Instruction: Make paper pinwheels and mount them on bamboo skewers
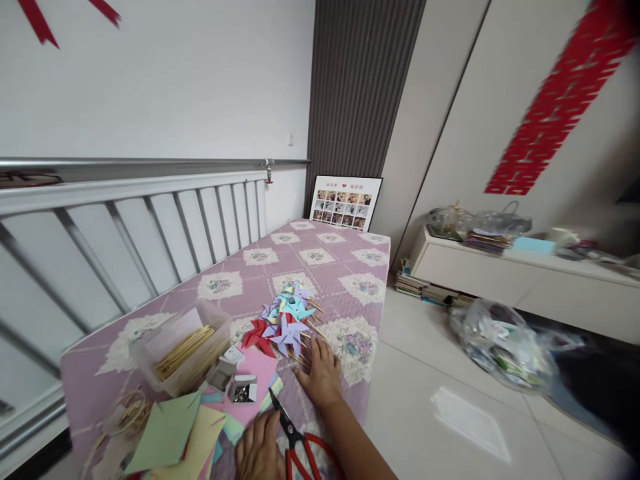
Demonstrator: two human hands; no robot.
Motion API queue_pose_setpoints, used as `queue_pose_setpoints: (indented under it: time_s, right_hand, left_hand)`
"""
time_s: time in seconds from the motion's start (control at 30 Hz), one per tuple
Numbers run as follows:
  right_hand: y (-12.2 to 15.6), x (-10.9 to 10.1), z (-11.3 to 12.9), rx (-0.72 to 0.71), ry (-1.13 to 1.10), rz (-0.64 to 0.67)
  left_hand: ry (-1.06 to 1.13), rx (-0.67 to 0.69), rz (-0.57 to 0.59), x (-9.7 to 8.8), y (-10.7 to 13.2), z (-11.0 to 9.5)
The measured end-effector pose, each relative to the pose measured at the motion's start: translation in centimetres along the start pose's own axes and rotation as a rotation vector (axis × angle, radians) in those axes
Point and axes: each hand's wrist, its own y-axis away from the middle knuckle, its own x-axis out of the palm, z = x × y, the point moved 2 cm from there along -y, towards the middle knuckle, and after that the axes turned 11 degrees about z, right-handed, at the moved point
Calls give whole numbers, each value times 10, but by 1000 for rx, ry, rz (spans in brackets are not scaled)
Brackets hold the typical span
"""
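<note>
My right hand point(323, 375) rests on the tablecloth with its fingers stretched out, close to the sticks of a pile of paper pinwheels point(289, 335) in purple, red and light blue. Whether its fingertips touch those sticks I cannot tell. My left hand point(259, 448) lies palm down at the near edge of view, fingers apart, holding nothing visible. Between both hands are scissors point(291, 431) with red handles and dark blades. Just ahead of my left hand, a small open box point(243, 392) of shiny metal pieces sits on pink paper point(259, 365).
Left of the pinwheels stands a translucent plastic box point(143, 357) with wooden sticks point(185, 351). Green cut paper sheets point(167, 430) lie nearer. A white railing point(165, 233) borders the table's left side. On the floor to the right is a filled plastic bag point(503, 343).
</note>
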Motion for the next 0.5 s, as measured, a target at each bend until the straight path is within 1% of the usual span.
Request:
queue_pose_setpoints:
  time_s: [0.23, 0.5]
  right_hand:
    - [-26, 3, 18, -18, 78, -14]
    - [-37, -5, 30, -20, 135, 23]
  left_hand:
    - [50, -7, 54, 1, -4, 3]
    - [96, -23, 139, -7, -7, 1]
